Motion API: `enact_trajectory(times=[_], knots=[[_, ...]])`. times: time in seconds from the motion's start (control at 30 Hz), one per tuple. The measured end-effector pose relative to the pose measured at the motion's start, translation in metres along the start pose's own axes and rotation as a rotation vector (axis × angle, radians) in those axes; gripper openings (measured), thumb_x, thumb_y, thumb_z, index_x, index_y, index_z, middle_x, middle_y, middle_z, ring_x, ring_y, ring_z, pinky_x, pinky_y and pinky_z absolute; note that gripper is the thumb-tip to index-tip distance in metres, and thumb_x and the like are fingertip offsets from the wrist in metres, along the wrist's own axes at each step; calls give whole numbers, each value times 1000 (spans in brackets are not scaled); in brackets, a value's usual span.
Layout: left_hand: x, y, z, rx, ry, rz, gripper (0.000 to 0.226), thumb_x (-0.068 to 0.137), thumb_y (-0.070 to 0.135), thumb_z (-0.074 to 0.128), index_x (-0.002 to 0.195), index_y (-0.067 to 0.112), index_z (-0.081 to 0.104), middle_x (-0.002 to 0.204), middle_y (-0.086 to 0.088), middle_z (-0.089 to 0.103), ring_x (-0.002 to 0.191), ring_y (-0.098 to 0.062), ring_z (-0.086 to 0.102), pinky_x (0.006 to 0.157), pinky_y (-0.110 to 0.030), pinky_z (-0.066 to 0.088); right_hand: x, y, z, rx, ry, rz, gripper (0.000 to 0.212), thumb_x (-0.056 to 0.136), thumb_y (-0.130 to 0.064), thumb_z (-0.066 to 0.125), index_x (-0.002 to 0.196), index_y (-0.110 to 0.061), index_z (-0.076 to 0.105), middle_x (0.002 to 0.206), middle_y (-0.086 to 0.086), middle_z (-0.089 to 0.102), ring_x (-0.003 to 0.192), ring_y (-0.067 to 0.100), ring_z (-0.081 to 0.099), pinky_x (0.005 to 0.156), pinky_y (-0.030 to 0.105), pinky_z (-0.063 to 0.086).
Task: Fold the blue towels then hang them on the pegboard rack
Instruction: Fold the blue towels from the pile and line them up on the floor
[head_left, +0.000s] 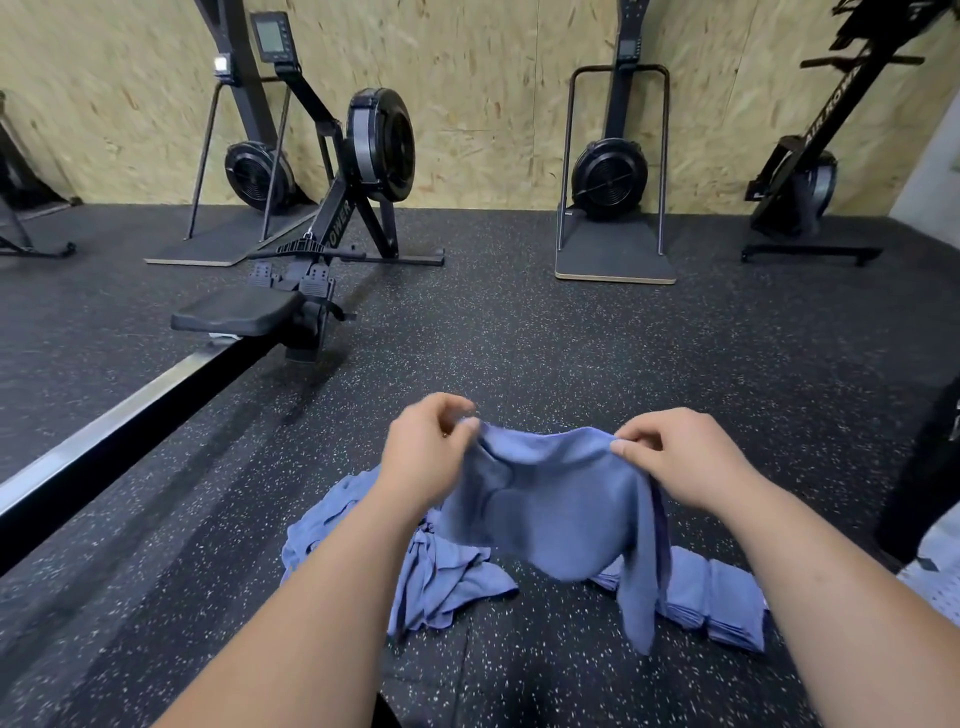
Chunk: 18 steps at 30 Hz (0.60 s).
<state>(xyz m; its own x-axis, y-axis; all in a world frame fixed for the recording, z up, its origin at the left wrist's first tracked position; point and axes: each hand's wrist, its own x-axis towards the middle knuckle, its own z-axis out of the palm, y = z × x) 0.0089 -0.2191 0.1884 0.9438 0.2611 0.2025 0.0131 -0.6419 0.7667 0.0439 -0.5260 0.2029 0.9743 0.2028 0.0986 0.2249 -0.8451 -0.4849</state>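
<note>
A blue towel (550, 509) hangs in the air between my hands, sagging in the middle. My left hand (428, 449) pinches its upper left corner and my right hand (680, 457) pinches its upper right corner. Beneath it on the floor a crumpled heap of blue towels (363, 540) lies to the left. A row of folded blue towels (711, 597) lies to the right, partly hidden by the hanging cloth. No pegboard rack is in view.
The floor is black speckled rubber (597, 338). A rowing machine (291, 291) with its long rail stretches along the left. More rowers stand upright against the chipboard wall (493, 104) at the back. A dark object (930, 467) stands at the right edge.
</note>
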Motion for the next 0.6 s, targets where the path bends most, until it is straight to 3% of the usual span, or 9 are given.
enact_trajectory(times=[0.07, 0.13, 0.27, 0.4, 0.5, 0.6], knots=[[-10, 12, 11, -37, -163, 109, 30, 96, 30, 74, 125, 38, 71, 77, 9, 71, 72, -10, 65, 76, -25, 52, -2, -19, 5, 31, -33, -93, 10, 93, -43, 76, 84, -41, 76, 71, -17, 70, 70, 1, 63, 65, 24, 46], [-20, 23, 23, -61, -261, 195, 34, 98, 27, 73, 130, 39, 70, 77, 8, 71, 69, -6, 61, 71, -18, 48, -4, -39, 9, 51, -52, -182, 9, 93, -45, 76, 86, -40, 76, 72, -16, 71, 69, 4, 62, 66, 24, 47], [-25, 29, 35, -89, -297, 227, 9, 101, 29, 70, 102, 30, 78, 79, 13, 74, 68, -1, 58, 70, -24, 50, -5, -57, 13, 85, -34, -237, 10, 93, -43, 76, 86, -37, 75, 71, -14, 69, 70, 6, 59, 61, 18, 41], [-20, 30, 30, -55, -178, 172, 10, 98, 27, 71, 92, 26, 79, 69, 21, 68, 63, 4, 57, 64, -15, 43, -1, -48, 14, 107, -52, -197, 12, 91, -41, 80, 81, -39, 73, 71, -21, 69, 67, -4, 59, 60, 15, 38], [-11, 25, 21, -25, -17, 59, 11, 97, 29, 69, 90, 28, 78, 72, 21, 70, 69, 2, 62, 69, -23, 47, 4, -34, 9, 111, -64, -150, 11, 91, -40, 81, 82, -37, 75, 72, -16, 71, 65, -3, 59, 64, 22, 42], [0, 11, 6, -6, 131, -65, 15, 98, 32, 66, 85, 30, 73, 80, 18, 72, 82, -11, 68, 75, -28, 47, 6, -19, -1, 109, -36, -89, 9, 92, -38, 80, 85, -35, 78, 74, -15, 72, 63, -2, 59, 63, 22, 42]])
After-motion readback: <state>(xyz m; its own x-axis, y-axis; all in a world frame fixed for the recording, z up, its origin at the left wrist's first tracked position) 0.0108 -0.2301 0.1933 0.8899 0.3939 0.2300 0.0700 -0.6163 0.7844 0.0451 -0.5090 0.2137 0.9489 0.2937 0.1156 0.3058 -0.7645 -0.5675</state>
